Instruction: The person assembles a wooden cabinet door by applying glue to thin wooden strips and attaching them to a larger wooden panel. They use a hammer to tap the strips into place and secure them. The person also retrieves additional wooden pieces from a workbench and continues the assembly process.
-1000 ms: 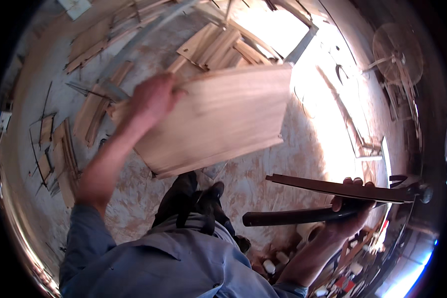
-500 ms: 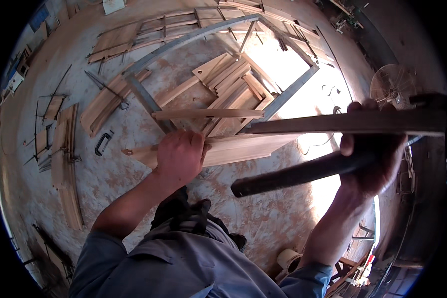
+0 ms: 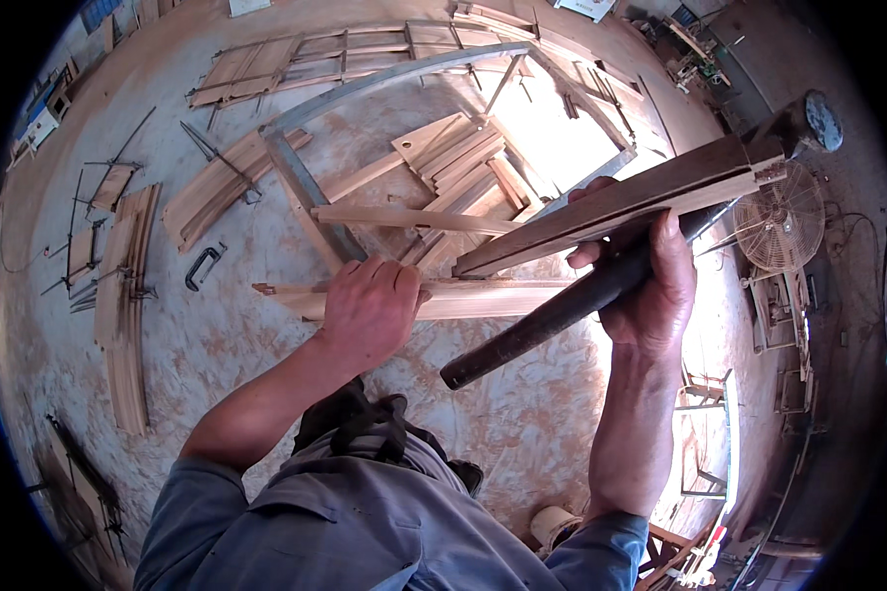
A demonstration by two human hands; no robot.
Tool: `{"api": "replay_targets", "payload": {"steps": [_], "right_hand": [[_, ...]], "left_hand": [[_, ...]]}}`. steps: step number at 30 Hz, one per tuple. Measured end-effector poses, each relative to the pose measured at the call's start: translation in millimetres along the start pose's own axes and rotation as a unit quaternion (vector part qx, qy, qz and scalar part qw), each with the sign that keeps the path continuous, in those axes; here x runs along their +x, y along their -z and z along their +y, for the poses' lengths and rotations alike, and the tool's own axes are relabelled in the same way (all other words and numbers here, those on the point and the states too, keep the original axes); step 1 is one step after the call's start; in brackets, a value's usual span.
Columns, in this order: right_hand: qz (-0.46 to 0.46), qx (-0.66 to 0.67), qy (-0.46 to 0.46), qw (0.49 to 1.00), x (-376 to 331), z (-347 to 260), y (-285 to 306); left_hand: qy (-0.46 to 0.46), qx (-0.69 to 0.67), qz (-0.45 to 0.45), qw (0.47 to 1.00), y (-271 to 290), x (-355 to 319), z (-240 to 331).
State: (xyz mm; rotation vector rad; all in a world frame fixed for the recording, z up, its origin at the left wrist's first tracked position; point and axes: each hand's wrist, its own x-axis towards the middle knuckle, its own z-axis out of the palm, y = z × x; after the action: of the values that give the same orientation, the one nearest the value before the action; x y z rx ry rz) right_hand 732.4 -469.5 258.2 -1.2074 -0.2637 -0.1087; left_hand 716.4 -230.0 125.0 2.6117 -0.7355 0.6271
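Observation:
My left hand is closed over the edge of a pale wooden board, which lies level in front of me with a cut end sticking out at left. My right hand grips a hammer by its long dark handle; the round metal head shows at upper right. In that same hand, pinched between thumb and fingers, is a dark wooden strip with a groove along its edge and a stepped far end. The strip slants up to the right above the board. Part of the hammer is hidden behind the strip.
A grey metal frame stands ahead, with a narrow wooden rail across its near side. Stacked boards lie inside it. Clamped panels and a black G-clamp are on the floor at left. A fan stands at right.
My right hand has moved left and inward with the hammer and the strip, tilting both up to the right, so the hammer head now shows. My left hand stays on the board.

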Motion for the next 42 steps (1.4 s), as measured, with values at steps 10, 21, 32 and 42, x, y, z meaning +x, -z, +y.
{"api": "replay_targets", "payload": {"steps": [10,21,32,42], "right_hand": [[-0.009,-0.013,0.003,1.000,-3.0,-2.4,-7.8],[0.013,-0.023,-0.002,1.000,-9.3,-3.2,-7.4],[0.032,-0.050,0.000,0.998,-11.2,-5.3,-11.7],[0.034,-0.053,-0.008,0.998,-8.7,-8.6,-13.1]], "left_hand": [[-0.001,0.013,0.001,1.000,0.5,-2.1,0.9],[-0.001,0.013,-0.004,1.000,-0.3,-3.0,4.3],[-0.006,0.011,-0.004,1.000,-0.7,-3.9,3.5],[-0.004,0.009,-0.011,1.000,0.2,-4.1,5.7]]}}
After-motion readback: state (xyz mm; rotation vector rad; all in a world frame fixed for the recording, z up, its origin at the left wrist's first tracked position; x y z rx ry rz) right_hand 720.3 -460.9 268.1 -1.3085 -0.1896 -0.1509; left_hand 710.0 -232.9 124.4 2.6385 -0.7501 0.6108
